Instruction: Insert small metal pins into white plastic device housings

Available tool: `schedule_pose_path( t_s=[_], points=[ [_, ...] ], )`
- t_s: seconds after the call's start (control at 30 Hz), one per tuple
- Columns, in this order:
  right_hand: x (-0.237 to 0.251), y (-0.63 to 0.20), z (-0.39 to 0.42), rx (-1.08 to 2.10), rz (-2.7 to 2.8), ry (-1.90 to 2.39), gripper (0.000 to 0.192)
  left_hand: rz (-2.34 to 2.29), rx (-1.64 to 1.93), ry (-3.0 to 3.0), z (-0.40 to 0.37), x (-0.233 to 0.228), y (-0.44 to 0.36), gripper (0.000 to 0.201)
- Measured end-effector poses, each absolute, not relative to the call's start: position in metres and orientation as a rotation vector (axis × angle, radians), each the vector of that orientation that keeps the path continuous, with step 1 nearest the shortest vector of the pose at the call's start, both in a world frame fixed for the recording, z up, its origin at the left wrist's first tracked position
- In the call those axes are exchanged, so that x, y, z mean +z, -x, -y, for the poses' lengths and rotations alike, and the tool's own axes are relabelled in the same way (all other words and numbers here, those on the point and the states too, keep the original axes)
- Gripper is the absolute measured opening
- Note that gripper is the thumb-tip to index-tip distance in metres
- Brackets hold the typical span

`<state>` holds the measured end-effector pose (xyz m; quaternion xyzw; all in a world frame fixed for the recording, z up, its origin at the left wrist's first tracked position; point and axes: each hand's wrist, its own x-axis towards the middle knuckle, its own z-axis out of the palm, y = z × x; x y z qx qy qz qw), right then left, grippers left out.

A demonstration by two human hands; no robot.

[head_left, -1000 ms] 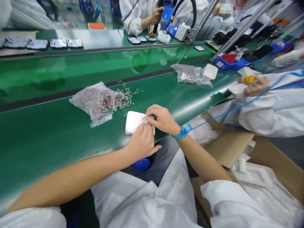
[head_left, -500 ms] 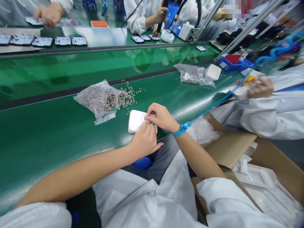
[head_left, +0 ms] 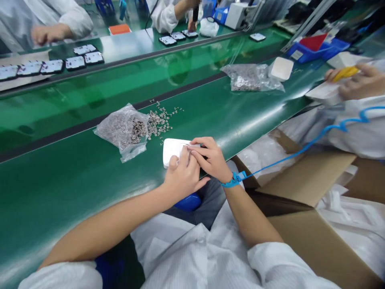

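- A white case (head_left: 172, 149) lies flat near the front edge of the green bench (head_left: 75, 176), right under both hands; only its left part shows, the rest is covered by fingers.
- The left hand (head_left: 180, 178) rests on the case's near side, its thumb up on the top face and fingers curled against it; whether its grip closes on anything cannot be told.
- The right hand (head_left: 210, 158) lies across the case's right end, touching the left hand, its fingertips (head_left: 192, 146) drawn together on the top face, as if pinching something too small to make out.
- A blue wrist strap (head_left: 234, 180) circles the right wrist, and its blue cord (head_left: 300, 146) runs off to the right.
- Just beyond the case, loose small metal parts (head_left: 159, 120) lie spilled at the mouth of a clear bag (head_left: 122, 130).
- Farther right on the bench are a second bag (head_left: 249, 78) and another white case (head_left: 281, 69), well apart from the hands.
- At the right edge a co-worker's hand (head_left: 357, 82) holds a yellow tool (head_left: 345, 73).
- An open cardboard box (head_left: 303, 180) stands beside the person's right arm.
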<state>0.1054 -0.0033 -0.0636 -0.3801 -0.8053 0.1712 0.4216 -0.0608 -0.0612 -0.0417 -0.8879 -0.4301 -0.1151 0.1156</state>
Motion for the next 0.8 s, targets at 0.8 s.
schedule_pose_path(
  t_s=[0.8],
  points=[
    [-0.0643,-0.1052,0.0014,0.394,2.052,0.943,0.028,1.229,-0.236,2.547,0.0634,-0.0416,0.0581,0.061]
  ],
)
